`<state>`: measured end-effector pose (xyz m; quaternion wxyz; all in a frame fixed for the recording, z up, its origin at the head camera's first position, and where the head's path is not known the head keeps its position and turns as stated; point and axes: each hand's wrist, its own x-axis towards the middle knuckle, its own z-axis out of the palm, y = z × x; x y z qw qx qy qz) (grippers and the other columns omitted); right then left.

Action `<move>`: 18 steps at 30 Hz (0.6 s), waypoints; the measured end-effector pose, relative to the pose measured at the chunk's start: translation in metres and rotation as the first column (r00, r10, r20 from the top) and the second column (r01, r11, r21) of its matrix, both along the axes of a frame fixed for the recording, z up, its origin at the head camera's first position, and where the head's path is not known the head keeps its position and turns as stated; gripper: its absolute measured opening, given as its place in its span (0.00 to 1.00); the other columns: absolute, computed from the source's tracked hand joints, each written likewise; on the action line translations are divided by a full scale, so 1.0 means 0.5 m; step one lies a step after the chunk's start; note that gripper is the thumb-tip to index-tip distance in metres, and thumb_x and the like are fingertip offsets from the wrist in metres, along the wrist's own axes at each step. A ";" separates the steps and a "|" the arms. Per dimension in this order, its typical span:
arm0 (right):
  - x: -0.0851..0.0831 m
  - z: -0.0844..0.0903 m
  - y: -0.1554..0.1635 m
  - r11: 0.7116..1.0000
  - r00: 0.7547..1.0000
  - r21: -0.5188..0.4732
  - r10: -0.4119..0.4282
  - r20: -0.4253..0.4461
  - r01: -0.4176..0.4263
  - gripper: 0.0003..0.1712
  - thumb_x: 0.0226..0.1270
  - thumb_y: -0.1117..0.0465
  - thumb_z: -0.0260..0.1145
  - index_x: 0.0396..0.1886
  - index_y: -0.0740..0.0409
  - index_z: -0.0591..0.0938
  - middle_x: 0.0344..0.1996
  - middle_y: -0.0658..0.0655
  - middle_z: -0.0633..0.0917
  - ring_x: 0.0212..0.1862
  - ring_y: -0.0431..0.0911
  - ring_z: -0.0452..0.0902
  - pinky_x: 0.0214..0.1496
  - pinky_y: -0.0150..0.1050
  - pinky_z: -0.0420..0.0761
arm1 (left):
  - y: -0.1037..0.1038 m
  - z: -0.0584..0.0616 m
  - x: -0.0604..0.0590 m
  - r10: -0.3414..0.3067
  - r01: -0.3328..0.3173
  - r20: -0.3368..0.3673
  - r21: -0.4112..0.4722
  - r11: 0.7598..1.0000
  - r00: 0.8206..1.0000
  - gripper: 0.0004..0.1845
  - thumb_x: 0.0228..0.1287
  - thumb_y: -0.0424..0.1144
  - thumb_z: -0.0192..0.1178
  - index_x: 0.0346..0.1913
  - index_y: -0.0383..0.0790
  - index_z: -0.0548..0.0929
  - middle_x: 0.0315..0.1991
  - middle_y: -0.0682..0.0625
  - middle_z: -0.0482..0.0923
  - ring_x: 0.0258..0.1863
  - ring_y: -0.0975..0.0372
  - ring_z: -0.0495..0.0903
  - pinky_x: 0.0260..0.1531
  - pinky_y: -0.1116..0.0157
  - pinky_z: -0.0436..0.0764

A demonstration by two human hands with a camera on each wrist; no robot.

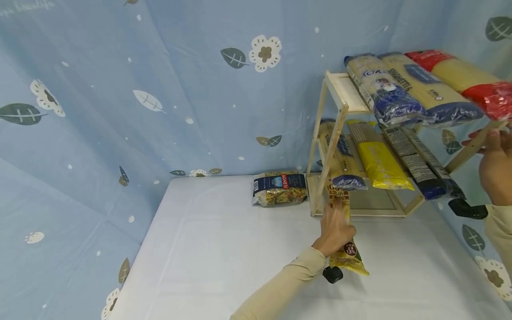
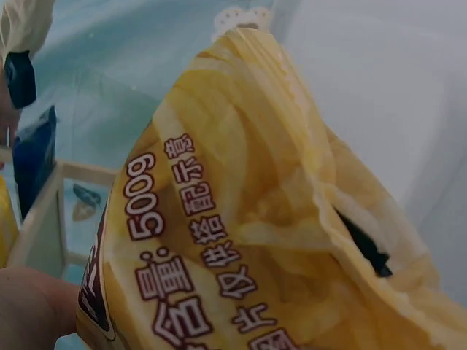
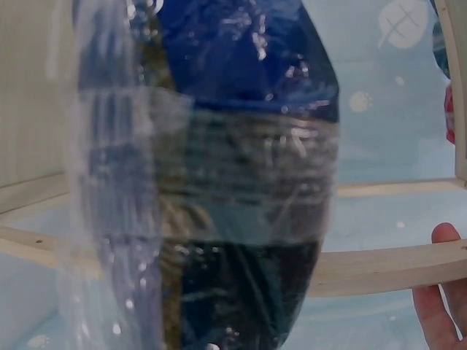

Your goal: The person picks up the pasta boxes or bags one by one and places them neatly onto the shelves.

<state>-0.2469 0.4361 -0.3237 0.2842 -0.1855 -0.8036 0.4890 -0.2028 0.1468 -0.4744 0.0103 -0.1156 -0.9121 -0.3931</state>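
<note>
My left hand point(image 1: 335, 229) grips a long yellow pasta bag point(image 1: 348, 260) around its middle, at the front left of a wooden shelf rack point(image 1: 340, 120). The bag's far end reaches under the middle tier; its near end points toward me. In the left wrist view the printed yellow bag point(image 2: 219, 197) fills most of the picture, with part of the hand point(image 2: 36, 306) at the lower left. At the right side, my right hand point(image 1: 496, 166) holds a wooden post of the rack, its thumb on one side and fingers on the other. Those fingers point(image 3: 436, 313) wrap the wood in the right wrist view.
Spaghetti bags point(image 1: 432, 89) lie on the top tier beside a red-ended bag point(image 1: 468, 78). On the middle tier rest a blue-ended spaghetti bag point(image 1: 340, 155), a yellow bag point(image 1: 382, 160) and dark-ended packs point(image 1: 416, 164). An Agnesi pasta bag point(image 1: 280, 189) sits left of the rack on the white table point(image 1: 224, 249).
</note>
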 end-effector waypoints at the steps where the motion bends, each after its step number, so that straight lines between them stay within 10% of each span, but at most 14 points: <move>1: 0.000 -0.002 0.000 1.000 1.000 0.000 0.002 0.001 -0.002 0.25 0.76 0.47 0.39 0.70 0.32 0.58 0.45 0.32 0.71 0.39 0.23 0.67 0.61 0.28 0.63 | 0.002 -0.001 -0.005 -0.004 0.004 -0.005 -0.015 1.000 1.000 0.37 0.40 0.31 0.65 0.61 0.41 0.70 0.45 0.41 0.69 0.31 0.61 0.67 0.19 0.67 0.70; 6: 0.002 -0.008 -0.002 1.000 0.999 0.022 -0.008 0.037 0.007 0.25 0.76 0.46 0.38 0.71 0.28 0.56 0.43 0.30 0.69 0.39 0.23 0.65 0.64 0.31 0.62 | 0.013 -0.013 -0.033 -0.017 0.016 -0.011 -0.103 0.995 1.000 0.31 0.45 0.30 0.62 0.58 0.32 0.73 0.40 0.41 0.67 0.33 0.60 0.64 0.23 0.69 0.67; 12: -0.009 -0.019 -0.007 0.997 0.992 0.076 0.041 -0.116 -0.032 0.22 0.77 0.50 0.42 0.68 0.35 0.64 0.38 0.33 0.72 0.35 0.24 0.69 0.53 0.25 0.68 | 0.019 -0.026 -0.075 0.011 -0.006 0.029 -0.164 0.986 1.000 0.39 0.52 0.34 0.61 0.69 0.33 0.61 0.51 0.36 0.67 0.42 0.54 0.70 0.37 0.67 0.71; 18: -0.010 -0.028 -0.015 0.984 0.967 0.177 0.079 -0.241 -0.036 0.20 0.77 0.54 0.45 0.65 0.41 0.69 0.37 0.34 0.74 0.34 0.24 0.71 0.42 0.22 0.70 | 0.017 -0.034 -0.110 0.022 0.004 0.117 -0.213 0.977 0.993 0.22 0.57 0.38 0.62 0.56 0.37 0.77 0.57 0.35 0.67 0.46 0.50 0.73 0.31 0.64 0.74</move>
